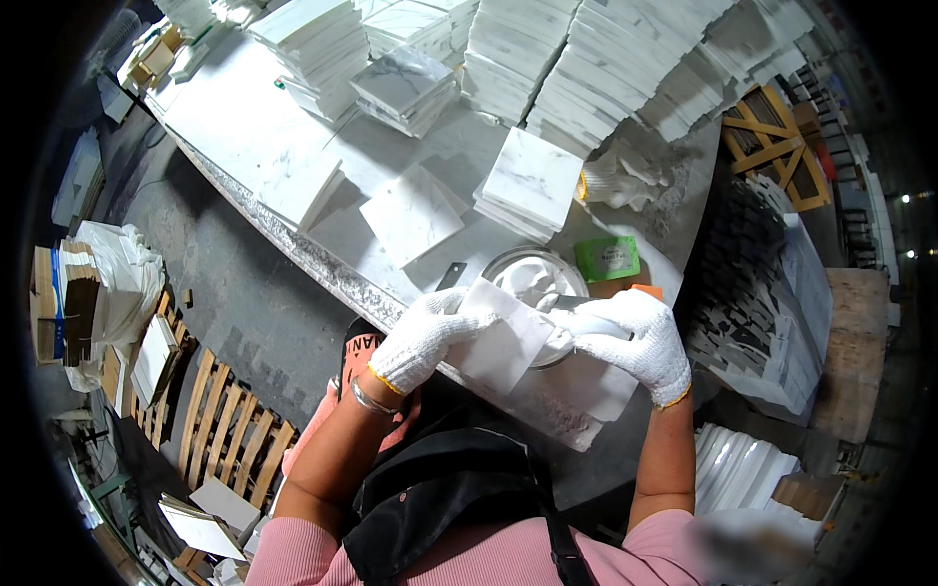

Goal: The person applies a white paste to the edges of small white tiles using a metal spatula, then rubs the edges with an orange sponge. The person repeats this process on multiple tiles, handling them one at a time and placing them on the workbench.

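Observation:
My left hand point(425, 337), in a white knit glove, grips a square white tile point(500, 340) by its left edge, with the fingers over its face. My right hand point(640, 342), gloved alike, is closed on a putty knife point(565, 303), whose blade shows only in part. Between the hands is a round tin point(583, 281) of white paste point(528, 277), its near side partly behind the tile. Beside the tin lie a green packet point(608, 258) and a small orange item point(647, 291). A flat metal piece with a hole point(450, 276) rests by my left fingers.
Beyond the tin stand a short stack of marbled tiles point(532, 181) and overlapping tiles point(412, 213). Crumpled white gloves point(625, 176) lie to the right. Tall tile stacks point(625, 59) line the table's far side. A wooden pallet point(230, 425) is on the floor at left.

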`<action>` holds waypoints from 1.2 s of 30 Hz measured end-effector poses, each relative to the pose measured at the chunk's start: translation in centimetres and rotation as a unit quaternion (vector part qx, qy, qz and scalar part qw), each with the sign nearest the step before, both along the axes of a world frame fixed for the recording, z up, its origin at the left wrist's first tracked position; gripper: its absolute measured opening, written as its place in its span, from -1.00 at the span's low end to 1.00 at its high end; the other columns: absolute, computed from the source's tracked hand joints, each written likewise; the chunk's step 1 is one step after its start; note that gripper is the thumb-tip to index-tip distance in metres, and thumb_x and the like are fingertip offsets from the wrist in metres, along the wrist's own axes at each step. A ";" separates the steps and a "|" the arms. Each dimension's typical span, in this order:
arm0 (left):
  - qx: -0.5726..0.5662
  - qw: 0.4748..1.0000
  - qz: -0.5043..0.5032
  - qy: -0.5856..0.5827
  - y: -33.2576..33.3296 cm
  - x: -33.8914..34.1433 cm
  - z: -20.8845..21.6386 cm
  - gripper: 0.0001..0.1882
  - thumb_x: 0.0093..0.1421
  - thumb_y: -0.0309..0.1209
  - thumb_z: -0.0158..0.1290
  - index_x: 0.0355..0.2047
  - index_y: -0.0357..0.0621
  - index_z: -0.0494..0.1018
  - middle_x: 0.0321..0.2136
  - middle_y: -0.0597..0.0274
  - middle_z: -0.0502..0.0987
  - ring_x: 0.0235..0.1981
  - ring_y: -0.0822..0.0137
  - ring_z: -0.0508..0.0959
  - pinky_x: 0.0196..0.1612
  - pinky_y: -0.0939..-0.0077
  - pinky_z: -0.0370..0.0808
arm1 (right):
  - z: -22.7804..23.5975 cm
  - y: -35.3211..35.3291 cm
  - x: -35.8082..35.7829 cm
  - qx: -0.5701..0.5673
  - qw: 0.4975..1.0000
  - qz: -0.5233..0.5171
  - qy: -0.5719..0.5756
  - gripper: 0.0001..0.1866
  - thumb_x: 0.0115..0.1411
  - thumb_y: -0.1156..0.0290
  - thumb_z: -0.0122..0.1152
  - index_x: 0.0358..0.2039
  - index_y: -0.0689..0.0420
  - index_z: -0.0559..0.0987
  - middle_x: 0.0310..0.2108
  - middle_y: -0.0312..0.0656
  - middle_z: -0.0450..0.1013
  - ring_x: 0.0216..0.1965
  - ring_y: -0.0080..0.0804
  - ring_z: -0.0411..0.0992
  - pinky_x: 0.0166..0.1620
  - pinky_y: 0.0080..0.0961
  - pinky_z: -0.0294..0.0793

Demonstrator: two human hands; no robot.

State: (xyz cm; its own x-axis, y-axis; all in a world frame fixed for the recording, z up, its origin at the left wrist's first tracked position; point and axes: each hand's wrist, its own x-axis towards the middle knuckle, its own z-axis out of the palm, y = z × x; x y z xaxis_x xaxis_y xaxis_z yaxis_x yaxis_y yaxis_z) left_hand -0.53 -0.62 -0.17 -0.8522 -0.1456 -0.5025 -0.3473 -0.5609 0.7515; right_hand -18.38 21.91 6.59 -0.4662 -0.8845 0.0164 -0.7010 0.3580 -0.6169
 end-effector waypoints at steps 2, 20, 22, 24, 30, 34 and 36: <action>0.007 1.000 0.007 0.003 0.1 0.0 0.0 -0.69 0.25 -0.33 0.24 -0.08 -0.26 0.58 -0.25 0.35 0.62 -0.23 0.51 0.55 -0.07 0.58 0.48 | 0.3 -0.2 0.0 0.000 1.000 0.005 0.002 -0.63 -0.10 0.32 0.55 -0.24 0.17 0.74 -0.34 -0.15 0.64 -0.34 -0.28 0.57 -0.19 -0.39 0.53; 0.010 1.000 0.000 -0.007 0.0 -0.1 -0.1 -0.68 0.24 -0.34 0.24 -0.07 -0.27 0.58 -0.24 0.34 0.62 -0.22 0.52 0.55 -0.06 0.58 0.48 | 0.2 0.2 -0.3 0.024 0.998 -0.022 -0.050 -0.64 0.00 0.30 0.52 -0.15 0.08 0.74 -0.31 -0.16 0.64 -0.30 -0.27 0.58 -0.15 -0.38 0.53; 0.009 1.000 -0.001 -0.007 -0.1 0.0 -0.2 -0.68 0.24 -0.34 0.24 -0.06 -0.27 0.57 -0.24 0.34 0.62 -0.22 0.52 0.55 -0.06 0.58 0.47 | 0.9 -0.1 -0.3 0.023 0.995 -0.037 -0.086 -0.64 0.01 0.36 0.52 -0.14 0.13 0.73 -0.30 -0.20 0.64 -0.30 -0.37 0.58 -0.14 -0.43 0.54; 0.009 1.000 -0.004 -0.008 -0.1 0.0 -0.1 -0.68 0.24 -0.35 0.24 -0.06 -0.27 0.57 -0.23 0.34 0.62 -0.22 0.51 0.55 -0.06 0.58 0.47 | 0.7 0.0 -0.4 -0.001 0.982 -0.082 -0.171 -0.64 0.02 0.43 0.52 -0.12 0.17 0.72 -0.29 -0.23 0.64 -0.29 -0.47 0.57 -0.14 -0.49 0.54; 0.009 1.000 -0.001 0.004 -0.1 0.0 -0.5 -0.67 0.25 -0.36 0.24 -0.03 -0.27 0.56 -0.20 0.35 0.62 -0.18 0.51 0.54 -0.03 0.58 0.46 | -2.5 1.2 -3.8 -0.158 0.894 -0.187 -0.376 -0.63 0.14 0.59 0.41 -0.01 0.31 0.61 -0.19 -0.21 0.60 -0.18 -0.55 0.55 -0.07 -0.61 0.55; 0.015 1.000 -0.007 -0.011 -0.1 -0.3 0.2 -0.65 0.25 -0.35 0.23 -0.01 -0.28 0.55 -0.17 0.31 0.62 -0.14 0.47 0.55 0.01 0.55 0.46 | -4.9 0.5 -8.1 -0.178 0.938 -0.188 -0.230 -0.65 0.16 0.52 0.45 -0.03 0.22 0.64 -0.12 -0.28 0.55 -0.07 -0.52 0.49 0.04 -0.53 0.48; 0.003 1.000 -0.014 -0.016 0.0 -0.4 0.6 -0.64 0.25 -0.34 0.23 -0.01 -0.27 0.55 -0.17 0.31 0.62 -0.15 0.47 0.56 0.01 0.54 0.46 | -6.1 -0.6 -9.6 -0.173 0.946 -0.202 -0.185 -0.62 0.12 0.48 0.48 -0.03 0.21 0.64 -0.12 -0.27 0.55 -0.06 -0.49 0.50 0.06 -0.51 0.47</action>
State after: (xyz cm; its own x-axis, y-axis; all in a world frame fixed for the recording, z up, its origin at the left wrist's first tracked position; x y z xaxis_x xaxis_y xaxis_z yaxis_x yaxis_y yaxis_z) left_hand -0.94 -0.67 0.45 -0.8392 -0.1188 -0.5306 -0.3866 -0.5559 0.7359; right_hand -28.02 21.28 0.46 -0.7955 -0.6046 0.0419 -0.2631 0.2824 -0.9225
